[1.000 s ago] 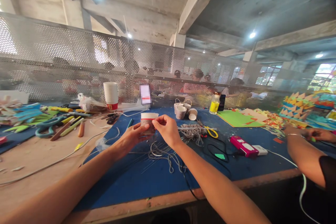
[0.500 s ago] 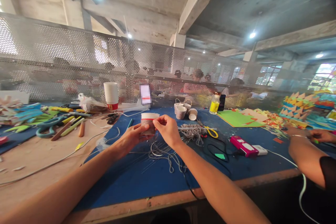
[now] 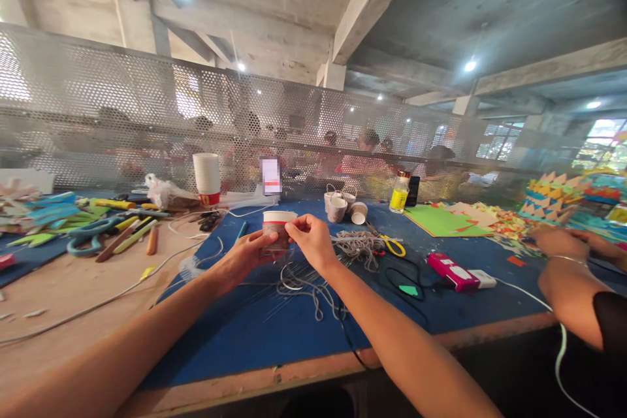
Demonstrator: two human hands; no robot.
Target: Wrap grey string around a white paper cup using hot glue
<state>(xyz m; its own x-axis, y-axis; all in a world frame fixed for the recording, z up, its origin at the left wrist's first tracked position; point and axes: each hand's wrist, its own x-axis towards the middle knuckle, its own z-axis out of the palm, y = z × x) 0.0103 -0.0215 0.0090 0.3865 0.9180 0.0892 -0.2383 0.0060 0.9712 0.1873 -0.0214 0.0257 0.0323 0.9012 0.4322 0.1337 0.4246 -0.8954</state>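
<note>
Paper cup (image 3: 275, 226): we hold it upright above the blue mat (image 3: 220, 343), between our two hands; its rim is white, with a red band beneath and a brownish-grey wrap lower down.
Left hand (image 3: 247, 253): our fingers grasp the cup around its left side, thumb across the front.
Right hand (image 3: 313, 243): our bent fingertips meet the cup's right side below the rim; whether they pinch a strand there, we cannot tell.
Grey cord (image 3: 359, 243): a tangled bundle lies beyond our right wrist, and loose loops spread nearer to us.
Yellow-handled scissors (image 3: 394, 247): they lie just beside the bundle, on its right.
Small cups (image 3: 337, 209): they sit grouped ahead of us, looped handles on top; one beside them lies tipped, opening towards us.
Cup stack (image 3: 207, 175): tall and white, left of the phone (image 3: 271, 173).
Pink box (image 3: 451, 272): it lies to our right, a white plug (image 3: 484, 279) at its end.
Co-worker's arm (image 3: 571, 297): it reaches in at our far right.
</note>
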